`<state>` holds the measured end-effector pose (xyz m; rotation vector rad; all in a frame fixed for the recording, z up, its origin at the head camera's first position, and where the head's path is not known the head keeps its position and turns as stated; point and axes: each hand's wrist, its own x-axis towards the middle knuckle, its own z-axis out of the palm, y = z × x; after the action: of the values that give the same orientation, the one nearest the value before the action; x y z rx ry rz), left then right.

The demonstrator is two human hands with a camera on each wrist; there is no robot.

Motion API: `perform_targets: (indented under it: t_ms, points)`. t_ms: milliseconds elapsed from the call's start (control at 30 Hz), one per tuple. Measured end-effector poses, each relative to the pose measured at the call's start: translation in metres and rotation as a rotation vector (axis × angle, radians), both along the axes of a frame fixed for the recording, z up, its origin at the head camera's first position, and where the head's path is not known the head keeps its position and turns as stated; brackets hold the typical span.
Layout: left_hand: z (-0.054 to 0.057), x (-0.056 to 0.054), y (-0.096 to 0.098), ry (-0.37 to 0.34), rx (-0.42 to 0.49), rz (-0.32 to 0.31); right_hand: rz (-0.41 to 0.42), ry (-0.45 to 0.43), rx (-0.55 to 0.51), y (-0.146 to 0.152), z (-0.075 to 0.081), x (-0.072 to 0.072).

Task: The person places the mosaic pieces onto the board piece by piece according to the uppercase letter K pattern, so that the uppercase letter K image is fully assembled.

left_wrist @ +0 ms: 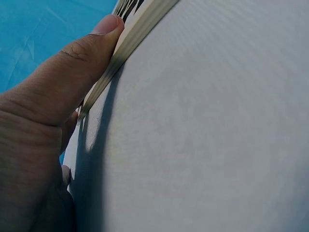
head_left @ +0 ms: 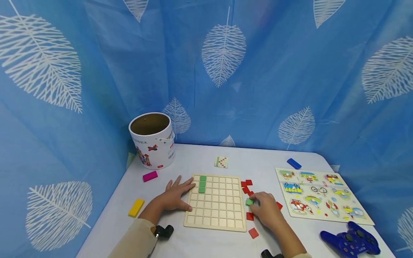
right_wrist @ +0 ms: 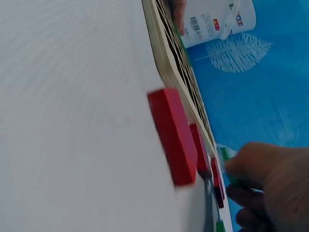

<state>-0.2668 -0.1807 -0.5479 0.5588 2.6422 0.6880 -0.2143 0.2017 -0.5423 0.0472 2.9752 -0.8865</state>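
On a white-covered table (head_left: 200, 244), a square wooden grid board (head_left: 222, 211) is laid flat between two hands. Its left edge is touched by the thumb of the left hand (head_left: 175, 195), whose fingers are spread and curled round nothing, apparently so that the board is held steady. Just beyond the right edge, a small green tile (head_left: 249, 202) is pinched by the thumb and fingertips of the right hand (head_left: 266, 208), a hold probably suited to so small a piece. Three green squares (head_left: 202, 184) are set in the top cells of the second column from the left. Loose red tiles (head_left: 253, 233) are scattered around the right hand, presumably for easy reach. Behind the board, a small patterned card (head_left: 221, 162) is laid, perhaps where its red and green grid can be consulted.
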Motion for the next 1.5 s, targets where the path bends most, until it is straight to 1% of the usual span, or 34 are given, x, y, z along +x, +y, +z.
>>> perform_targets:
  t_ms: [67, 133, 200, 267, 333, 400, 433, 533, 600, 667, 767, 833, 900, 967, 1033, 1100, 1167, 1200, 1267, 1333, 1367, 1433, 1500]
  points:
    - [0.001, -0.001, -0.002, 0.008, -0.01, 0.009, -0.035, 0.053, -0.046, -0.013, 0.004, -0.003]
    - [0.002, -0.003, -0.004, 0.017, -0.025, 0.014, -0.022, 0.111, -0.1, -0.035, 0.009, -0.007]
    - [0.003, -0.004, -0.005, 0.02, -0.028, 0.013, 0.05, 0.149, -0.141, -0.063, 0.014, -0.013]
    - [0.005, -0.004, -0.006, 0.021, -0.013, 0.002, 0.159, 0.164, -0.148, -0.092, 0.016, -0.018]
    - [0.006, -0.005, -0.005, 0.019, 0.002, -0.013, 0.253, 0.169, -0.125, -0.118, 0.014, -0.022]
    - [0.005, -0.005, -0.003, 0.023, 0.017, -0.026, 0.302, 0.167, -0.078, -0.137, 0.01, -0.026]
    - [0.005, -0.005, -0.002, 0.026, 0.021, -0.028, 0.309, 0.173, -0.052, -0.144, 0.007, -0.027]
    - [0.002, -0.005, 0.003, 0.032, 0.02, -0.028, 0.285, 0.191, 0.005, -0.153, -0.001, -0.029]
    - [0.001, -0.005, 0.005, 0.033, 0.016, -0.024, 0.266, 0.197, 0.019, -0.154, -0.005, -0.028]
    - [0.001, -0.005, 0.005, 0.033, 0.005, -0.022, 0.265, 0.219, 0.026, -0.155, -0.007, -0.028]
    - [0.0, -0.005, 0.004, 0.034, -0.001, -0.019, 0.293, 0.235, 0.032, -0.155, -0.005, -0.026]
    - [-0.001, -0.004, 0.004, 0.031, -0.001, -0.02, 0.319, 0.223, 0.031, -0.15, -0.003, -0.024]
    - [-0.001, -0.003, 0.005, 0.025, 0.007, -0.019, 0.32, 0.203, 0.021, -0.138, -0.002, -0.02]
    - [-0.002, -0.002, 0.005, 0.021, 0.013, -0.018, 0.285, 0.198, -0.001, -0.115, -0.001, -0.016]
    - [-0.002, -0.002, 0.006, 0.016, 0.01, -0.012, 0.187, 0.187, -0.004, -0.083, -0.001, -0.011]
    - [-0.003, -0.001, 0.007, 0.015, 0.003, -0.004, 0.067, 0.146, 0.007, -0.045, 0.001, -0.006]
    - [-0.003, -0.001, 0.006, 0.015, -0.007, 0.0, -0.036, 0.048, 0.048, -0.008, 0.005, -0.001]
    - [-0.003, -0.001, 0.006, 0.016, -0.013, 0.002, -0.065, -0.013, 0.074, 0.008, 0.007, 0.002]
    - [-0.004, 0.0, 0.005, 0.016, -0.022, 0.005, -0.062, -0.108, 0.11, 0.036, 0.01, 0.006]
    - [-0.005, 0.0, 0.003, 0.022, -0.032, 0.006, -0.017, -0.157, 0.127, 0.054, 0.011, 0.01]
    - [-0.005, 0.0, 0.003, 0.024, -0.032, 0.007, 0.011, -0.161, 0.125, 0.06, 0.011, 0.012]
    - [-0.006, -0.001, 0.002, 0.025, -0.027, 0.005, 0.04, -0.149, 0.114, 0.067, 0.009, 0.015]
    - [-0.007, -0.002, 0.002, 0.027, -0.021, 0.003, 0.028, -0.135, 0.101, 0.067, 0.008, 0.016]
